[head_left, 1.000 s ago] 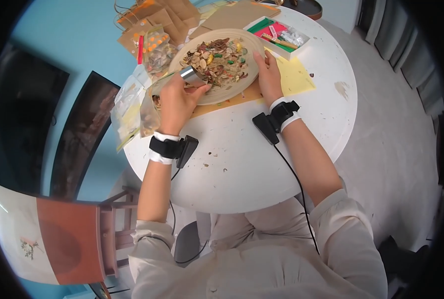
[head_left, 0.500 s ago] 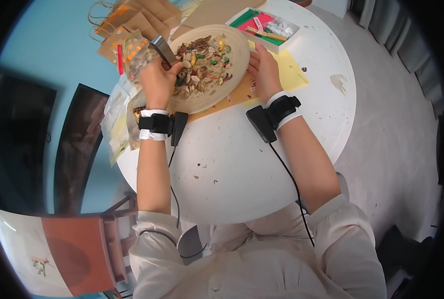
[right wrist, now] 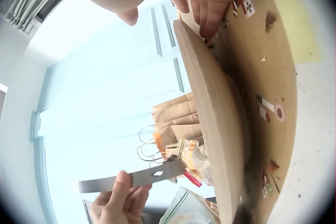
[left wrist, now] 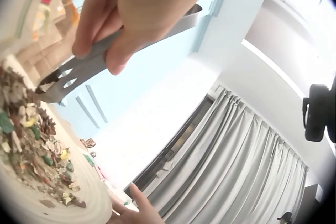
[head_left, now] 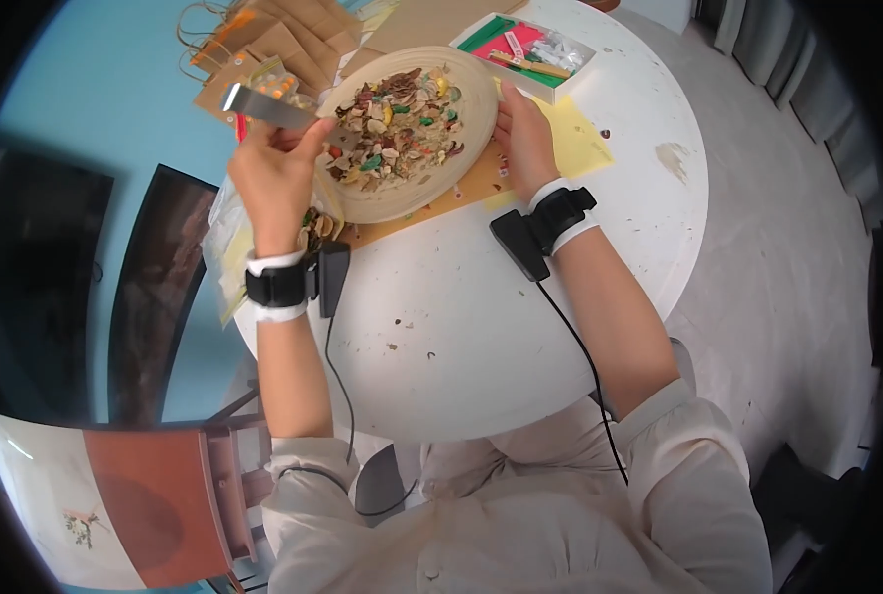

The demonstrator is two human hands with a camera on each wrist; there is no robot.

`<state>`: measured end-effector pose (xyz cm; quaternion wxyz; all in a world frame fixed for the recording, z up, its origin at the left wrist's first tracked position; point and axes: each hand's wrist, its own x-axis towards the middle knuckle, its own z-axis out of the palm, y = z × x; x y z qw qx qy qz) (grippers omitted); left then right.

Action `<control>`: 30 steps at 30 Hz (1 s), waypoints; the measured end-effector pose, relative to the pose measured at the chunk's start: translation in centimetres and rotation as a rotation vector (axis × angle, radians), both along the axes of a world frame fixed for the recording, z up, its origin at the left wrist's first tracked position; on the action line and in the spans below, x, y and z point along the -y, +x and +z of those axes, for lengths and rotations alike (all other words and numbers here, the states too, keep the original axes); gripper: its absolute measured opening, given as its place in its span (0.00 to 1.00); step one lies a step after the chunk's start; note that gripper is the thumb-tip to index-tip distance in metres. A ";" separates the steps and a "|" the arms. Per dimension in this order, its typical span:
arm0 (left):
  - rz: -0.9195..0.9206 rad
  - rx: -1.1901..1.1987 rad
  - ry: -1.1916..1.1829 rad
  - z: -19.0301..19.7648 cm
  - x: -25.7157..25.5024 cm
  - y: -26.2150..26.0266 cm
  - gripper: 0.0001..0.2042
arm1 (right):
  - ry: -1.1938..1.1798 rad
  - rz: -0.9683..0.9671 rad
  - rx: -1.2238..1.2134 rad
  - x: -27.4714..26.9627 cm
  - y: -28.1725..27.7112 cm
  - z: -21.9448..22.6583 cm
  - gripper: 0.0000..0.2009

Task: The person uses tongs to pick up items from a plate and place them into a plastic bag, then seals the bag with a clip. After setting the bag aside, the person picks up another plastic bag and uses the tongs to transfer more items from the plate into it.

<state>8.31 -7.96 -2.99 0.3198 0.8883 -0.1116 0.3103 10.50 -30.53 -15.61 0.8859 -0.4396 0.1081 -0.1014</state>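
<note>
My left hand (head_left: 275, 188) grips metal tongs (head_left: 268, 107) between thumb and fingers, over the left side of a round, pale plate (head_left: 382, 206). The tongs' slotted tips hang close above the plate's left rim, and a small brown piece shows at them in the left wrist view. Potpourri (head_left: 397, 124), dried petals and bark with green and yellow bits, covers the plate's middle. At the right rim is my right hand (head_left: 530, 144), its fingers touching the rim's underside and its thumb apart from it. A clear bag (head_left: 327, 223) with more dried pieces lies under my left wrist.
Brown paper bags (head_left: 288, 49) stand behind the plate on the left. A white box (head_left: 572, 79) of small craft items sits at the back right, near a yellow sheet (head_left: 585, 144). Crumbs dot the white table (head_left: 461, 346), and small stickers lie beside the plate.
The left hand has moved from over the potpourri, leftward past the plate's rim, then slightly nearer the body. The tongs now slant more flatly. My right hand has shifted slightly at the rim.
</note>
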 end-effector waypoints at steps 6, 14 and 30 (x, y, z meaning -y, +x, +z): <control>0.131 -0.068 0.173 2.4 -5.1 -6.0 0.12 | -0.164 -0.043 0.065 0.0 1.5 -2.5 0.31; 0.066 -0.004 0.264 3.3 -6.4 -8.6 0.13 | -0.295 -0.066 0.035 -0.8 0.7 -2.0 0.37; -0.197 -0.363 -0.002 -0.9 3.5 -5.4 0.21 | -0.541 -0.169 0.447 -1.7 -2.4 2.6 0.26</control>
